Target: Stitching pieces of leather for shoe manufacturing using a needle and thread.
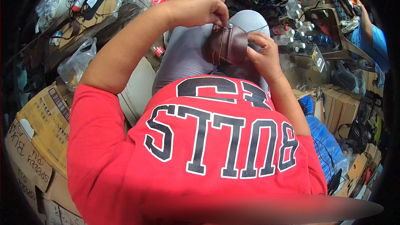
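Observation:
Over my lap is a dark brown leather piece (233, 46), rounded and stitched along a seam, and it looks like a shoe seen end on. A thin cord runs down its left side. My left hand (208, 8) is closed in a pinch at its top edge; whether a needle or thread is between the fingertips cannot be made out. My right hand (264, 54) grips its right rim, thumb at the near side and fingers bent over the far side. Beneath it are my grey-trousered knees (250, 20).
Cardboard boxes (46, 121) stand at my left, near a clear plastic bag (79, 64). Several plastic bottles (293, 29) crowd the far right, beside a wooden frame (333, 25). A blue plastic sheet (325, 146) lies at my right. Another person's arm (366, 21) shows at the far right.

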A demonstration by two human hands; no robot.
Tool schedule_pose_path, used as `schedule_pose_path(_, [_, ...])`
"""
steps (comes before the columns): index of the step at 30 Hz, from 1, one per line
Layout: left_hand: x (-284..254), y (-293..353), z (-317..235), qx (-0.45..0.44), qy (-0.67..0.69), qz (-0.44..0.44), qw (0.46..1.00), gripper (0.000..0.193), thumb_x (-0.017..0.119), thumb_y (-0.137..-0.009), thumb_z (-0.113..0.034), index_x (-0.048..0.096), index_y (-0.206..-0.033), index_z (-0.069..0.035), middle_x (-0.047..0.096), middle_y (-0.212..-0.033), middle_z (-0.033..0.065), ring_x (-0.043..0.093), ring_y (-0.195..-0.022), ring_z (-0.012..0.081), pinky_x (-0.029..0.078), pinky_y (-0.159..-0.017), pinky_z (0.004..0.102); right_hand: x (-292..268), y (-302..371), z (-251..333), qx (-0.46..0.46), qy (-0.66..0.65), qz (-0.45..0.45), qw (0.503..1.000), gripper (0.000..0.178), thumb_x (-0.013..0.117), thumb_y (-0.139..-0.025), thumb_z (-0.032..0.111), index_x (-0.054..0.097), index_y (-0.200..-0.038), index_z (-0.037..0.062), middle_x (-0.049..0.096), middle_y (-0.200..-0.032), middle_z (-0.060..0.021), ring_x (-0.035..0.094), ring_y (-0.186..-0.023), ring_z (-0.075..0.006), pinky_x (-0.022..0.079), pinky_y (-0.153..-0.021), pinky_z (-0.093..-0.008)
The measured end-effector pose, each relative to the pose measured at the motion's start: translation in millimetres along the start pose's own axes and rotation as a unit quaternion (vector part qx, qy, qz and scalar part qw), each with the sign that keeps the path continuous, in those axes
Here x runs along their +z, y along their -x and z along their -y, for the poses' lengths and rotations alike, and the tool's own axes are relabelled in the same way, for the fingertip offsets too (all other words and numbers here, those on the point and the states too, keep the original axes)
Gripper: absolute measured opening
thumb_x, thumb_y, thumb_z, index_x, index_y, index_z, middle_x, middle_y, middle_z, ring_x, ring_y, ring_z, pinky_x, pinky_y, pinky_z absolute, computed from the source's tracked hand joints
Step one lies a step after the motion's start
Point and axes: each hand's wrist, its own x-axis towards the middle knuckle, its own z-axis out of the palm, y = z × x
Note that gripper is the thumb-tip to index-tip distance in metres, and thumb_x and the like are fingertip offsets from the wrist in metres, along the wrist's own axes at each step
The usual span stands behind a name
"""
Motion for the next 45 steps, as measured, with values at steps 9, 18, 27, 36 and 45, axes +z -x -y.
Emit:
schedule_pose_path(9, [-1.7,22.0,4.5,0.011,-0.023,-0.071,0.997,0.014,0.067,-0.075,0.002,0.070,-0.086,-0.007,0.052,-0.075,0.0060,0.055,-0.073,0.0202,0.045,-0.065,0.0302,11.1,-16.2,-0.9,0.230,-0.045,0.050,0.971,0.033,0.073,-0.063,0.032,0.059,-0.076,0.0049,0.062,-0.069,-0.0074,0.057,-0.064,-0.0187,0.039,-0.065,-0.0323])
schedule_pose_path(18, [-15.6,29.7,2.4,0.007,-0.048,-0.096,0.994,0.011,0.067,-0.075,0.000,0.068,-0.085,-0.005,0.050,-0.075,0.0063,0.054,-0.071,0.0207,0.043,-0.064,0.0314,12.8,-32.1,10.6,0.234,0.078,0.090,0.965,0.042,0.074,-0.057,0.035,0.052,-0.079,0.0060,0.059,-0.068,-0.0076,0.055,-0.066,-0.0224,0.032,-0.068,-0.0365])
schedule_pose_path(27, [-1.8,25.4,4.8,0.022,-0.043,-0.083,0.995,0.014,0.068,-0.075,0.001,0.070,-0.087,-0.007,0.050,-0.076,0.0067,0.055,-0.073,0.0210,0.044,-0.065,0.0312,11.2,-28.1,10.0,0.229,0.077,0.082,0.967,0.042,0.074,-0.056,0.033,0.053,-0.081,0.0057,0.058,-0.071,-0.0066,0.055,-0.068,-0.0208,0.031,-0.070,-0.0362])
schedule_pose_path(36, [-2.1,24.4,4.6,0.011,-0.057,-0.077,0.995,0.014,0.069,-0.074,0.000,0.070,-0.086,-0.008,0.050,-0.076,0.0064,0.055,-0.073,0.0211,0.043,-0.064,0.0318,11.5,-26.3,8.3,0.232,0.070,0.081,0.967,0.039,0.073,-0.058,0.032,0.053,-0.080,0.0070,0.058,-0.071,-0.0058,0.055,-0.069,-0.0212,0.030,-0.071,-0.0360])
schedule_pose_path(45, [1.8,18.1,-8.3,0.061,-0.163,-0.062,0.983,0.006,0.065,-0.075,-0.002,0.067,-0.079,-0.006,0.053,-0.078,0.0099,0.056,-0.078,0.0272,0.045,-0.068,0.0368,5.3,-22.9,18.2,0.227,0.098,0.072,0.966,0.033,0.073,-0.061,0.027,0.053,-0.075,0.0050,0.059,-0.070,-0.0080,0.055,-0.067,-0.0232,0.033,-0.068,-0.0373])
